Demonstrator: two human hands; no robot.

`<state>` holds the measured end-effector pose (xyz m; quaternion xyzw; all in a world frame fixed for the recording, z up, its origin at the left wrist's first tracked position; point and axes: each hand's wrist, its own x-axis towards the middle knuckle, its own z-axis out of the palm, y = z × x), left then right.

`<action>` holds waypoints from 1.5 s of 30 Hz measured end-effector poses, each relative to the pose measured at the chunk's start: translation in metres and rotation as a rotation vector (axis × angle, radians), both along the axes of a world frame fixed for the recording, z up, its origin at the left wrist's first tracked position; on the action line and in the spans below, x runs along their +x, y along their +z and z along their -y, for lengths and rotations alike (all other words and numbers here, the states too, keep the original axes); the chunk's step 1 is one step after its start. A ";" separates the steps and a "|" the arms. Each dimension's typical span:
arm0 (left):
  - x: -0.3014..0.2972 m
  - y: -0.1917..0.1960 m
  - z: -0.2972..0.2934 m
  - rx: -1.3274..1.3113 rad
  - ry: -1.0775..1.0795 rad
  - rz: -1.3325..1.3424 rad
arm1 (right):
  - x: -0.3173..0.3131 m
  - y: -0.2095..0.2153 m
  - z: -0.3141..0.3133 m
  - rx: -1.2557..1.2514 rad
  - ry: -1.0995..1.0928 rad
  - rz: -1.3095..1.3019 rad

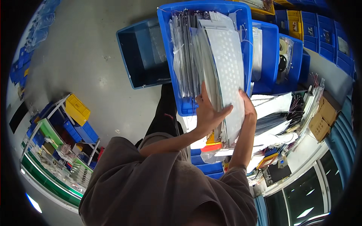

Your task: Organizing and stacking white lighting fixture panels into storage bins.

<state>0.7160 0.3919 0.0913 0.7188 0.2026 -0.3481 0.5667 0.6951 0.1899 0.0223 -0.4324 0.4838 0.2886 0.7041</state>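
Both of my hands hold a stack of long, thin white panels marked with rows of small pale squares. My left hand grips the stack's left side near its lower end, thumb across the top face. My right hand is closed round the right edge, its fingers partly hidden. The stack is tilted, its far end over a blue bin. Whether that end rests on anything inside, I cannot tell. To its left, many thin strips stand packed in the bin, with clear plastic around them.
A darker blue bin sits on the floor at left. More blue bins line the right side. The right-hand bench carries dark wires and white sheets; cardboard boxes are beyond. A shelf with a yellow bin stands far left.
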 end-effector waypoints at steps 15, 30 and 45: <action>0.035 -0.066 0.013 0.315 -0.078 0.082 | 0.046 -0.093 -0.015 0.054 0.046 0.051; 0.037 -0.095 0.065 0.391 -0.233 0.224 | 0.054 -0.129 -0.016 -0.938 0.525 0.323; 0.027 -0.105 0.013 0.091 -0.531 0.674 | -0.045 -0.011 -0.008 -0.915 0.286 0.533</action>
